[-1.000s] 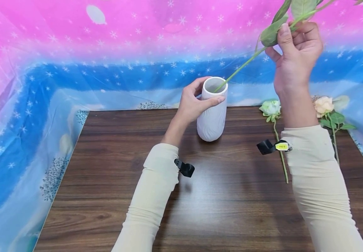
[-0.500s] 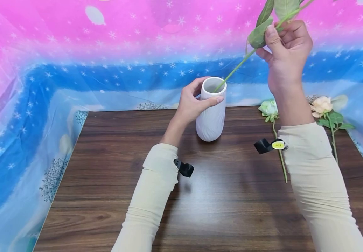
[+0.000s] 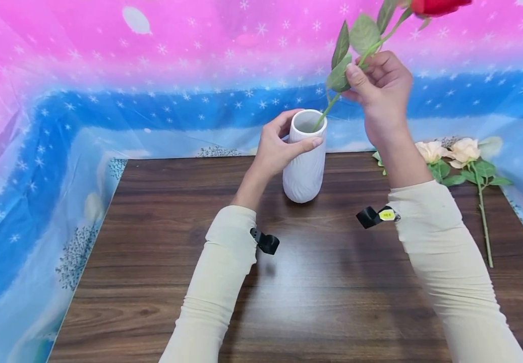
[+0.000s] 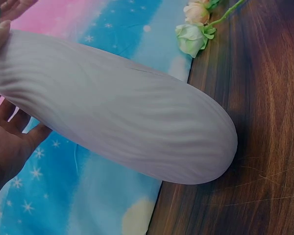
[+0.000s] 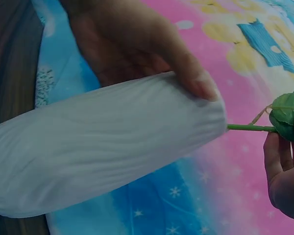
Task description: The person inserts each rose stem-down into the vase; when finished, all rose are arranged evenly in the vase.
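Since a second ago the right hand has come down and leftward toward the white ribbed vase, so the red rose stands steeper, more of its green stem is down inside the mouth, and the bloom has just entered the top edge of the head view. Thumb and fingers of that hand pinch the stem among the leaves, just above the vase rim.

The left hand is wrapped round the upper part of the vase, thumb across the near side, steadying it where it stands upright at the far middle of the dark wooden table.

My guess is that the rose is artificial, light, with a springy stem that bends rather than snaps; a pinch low on the stem, as now, looks best for steering the tip. The vase looks ceramic, smooth between its ribs, hard and breakable, and probably tippy when empty, so a grip round its body suits it.

At the far right lie a cream rose with its long stem and a second pale bloom beside it; the right forearm hides whatever lies just left of them, though the left wrist view shows a pale green rose there. How deep the stem reaches inside the vase cannot be seen, and the red bloom is cut off by the frame.
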The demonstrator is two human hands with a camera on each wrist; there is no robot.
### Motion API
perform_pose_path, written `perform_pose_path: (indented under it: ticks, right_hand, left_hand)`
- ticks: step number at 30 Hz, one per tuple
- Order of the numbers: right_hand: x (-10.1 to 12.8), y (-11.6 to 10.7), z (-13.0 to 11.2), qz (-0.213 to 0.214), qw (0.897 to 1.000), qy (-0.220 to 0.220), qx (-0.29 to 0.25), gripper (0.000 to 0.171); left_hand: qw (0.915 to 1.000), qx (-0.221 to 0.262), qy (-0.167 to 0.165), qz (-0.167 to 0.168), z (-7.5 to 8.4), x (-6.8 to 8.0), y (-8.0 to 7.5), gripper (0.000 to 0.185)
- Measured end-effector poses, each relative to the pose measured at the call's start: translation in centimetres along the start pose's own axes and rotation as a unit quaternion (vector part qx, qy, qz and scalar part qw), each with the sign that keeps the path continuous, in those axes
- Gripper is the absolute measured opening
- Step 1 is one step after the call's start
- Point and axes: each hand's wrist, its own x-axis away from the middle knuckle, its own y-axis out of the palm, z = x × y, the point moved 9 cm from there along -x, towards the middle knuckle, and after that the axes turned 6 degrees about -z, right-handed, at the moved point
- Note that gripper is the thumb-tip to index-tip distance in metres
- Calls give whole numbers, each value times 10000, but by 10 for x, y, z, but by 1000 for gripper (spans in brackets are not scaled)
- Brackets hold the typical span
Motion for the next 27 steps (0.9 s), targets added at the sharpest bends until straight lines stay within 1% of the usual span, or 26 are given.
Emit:
perform_pose_path:
  ticks: [3,8,15,18,23,24,27]
  right_hand:
    - [1,2,4,-85,10000,39,21,22]
    - [1,3,4,-93,10000,35,11,21]
    - [-2,12,6,-174,9997,21,140,23]
    - [-4,17,11,-316,9993,170,126,24]
    - [-2,24,24,-681,9955,527,389,28]
    - [-1,25,27,-741,9943,565,515,29]
    - [1,26,33,-876,9920,691,590,28]
  left_hand:
    - [10000,7,-6,-13,1,0,1,61]
    - [10000,-2,14,22,3,0,0,61]
    - [10000,-33,32,21,2,1,-1,60]
    - [10000,-16,37,9,2,1,-1,60]
    - [10000,-6,20,-7,1,0,-1,61]
    - [10000,-10,9,-9,1,0,-1,62]
    - [10000,-20,-26,-17,1,0,0,64]
